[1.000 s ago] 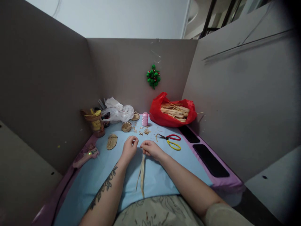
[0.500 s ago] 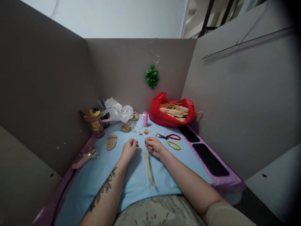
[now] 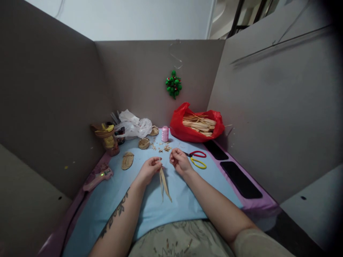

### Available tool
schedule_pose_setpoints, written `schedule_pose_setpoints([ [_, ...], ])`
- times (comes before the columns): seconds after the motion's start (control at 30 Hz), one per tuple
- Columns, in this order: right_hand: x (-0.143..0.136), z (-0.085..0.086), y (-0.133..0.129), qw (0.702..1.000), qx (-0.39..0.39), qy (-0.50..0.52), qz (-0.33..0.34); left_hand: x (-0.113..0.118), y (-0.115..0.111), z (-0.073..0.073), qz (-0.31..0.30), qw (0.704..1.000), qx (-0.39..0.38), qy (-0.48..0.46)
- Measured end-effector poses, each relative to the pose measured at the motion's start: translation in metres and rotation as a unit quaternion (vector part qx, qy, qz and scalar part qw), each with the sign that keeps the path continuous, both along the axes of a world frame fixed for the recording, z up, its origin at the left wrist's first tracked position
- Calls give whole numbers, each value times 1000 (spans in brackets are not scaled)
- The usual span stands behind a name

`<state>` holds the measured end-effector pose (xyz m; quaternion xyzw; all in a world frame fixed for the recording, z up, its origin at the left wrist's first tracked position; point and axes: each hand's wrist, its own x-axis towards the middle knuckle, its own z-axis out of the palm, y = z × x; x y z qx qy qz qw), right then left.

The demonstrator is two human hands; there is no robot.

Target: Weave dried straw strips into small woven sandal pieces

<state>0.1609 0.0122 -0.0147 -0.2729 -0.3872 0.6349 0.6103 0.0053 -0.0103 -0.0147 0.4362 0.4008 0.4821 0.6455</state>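
Pale dried straw strips hang down over the blue cloth, pinched at their top by my left hand. To the right and a little higher, my right hand is closed with its fingertips together. Whether a thin strand or thread lies in that pinch is too small to see. Scissors with one red and one yellow handle lie beside my right hand, their blades partly hidden behind it. A pink spool of thread stands beyond my hands, with small straw scraps in front of it.
A red bag full of dried strips sits at the back right, near two black phones. Small woven pieces and a little round basket lie left. A glue gun with a lit green light rests at the left edge.
The straw strips have passed from my right hand to my left and moved slightly left. My right hand has shifted up and to the right, apart from them.
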Motion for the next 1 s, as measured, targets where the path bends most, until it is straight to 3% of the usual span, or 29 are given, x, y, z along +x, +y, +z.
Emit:
schedule_pose_setpoints([
  [0.13, 12, 4, 4, 1000, 16, -6, -23, -2, 1, 2, 12, 1000, -2, -24],
  [0.23, 19, 0, 10, 993, 20, -73, -88, -2, 1, 3, 22, 999, -4, -38],
  [0.37, 23, -6, 13, 936, 67, -211, -273, 0, -1, 6, 53, 998, 9, -25],
  [0.43, 19, -7, 10, 914, 104, -243, -308, 1, -2, 7, 64, 998, 19, -7],
  [0.5, 10, -6, 4, 932, 105, -246, -246, 2, -3, 6, 70, 997, 33, 10],
  [0.6, -5, -6, -5, 970, 68, -222, -73, 2, -2, 3, 65, 996, 59, 34],
  [0.67, -14, -7, -9, 976, 55, -213, 5, 1, -1, 2, 59, 994, 79, 48],
  [0.77, -20, -10, -12, 975, 47, -215, 35, 0, -1, 1, 63, 991, 101, 58],
  [1.0, -17, -14, -8, 967, 57, -248, 6, -1, -3, 4, 53, 991, 104, 62],
])
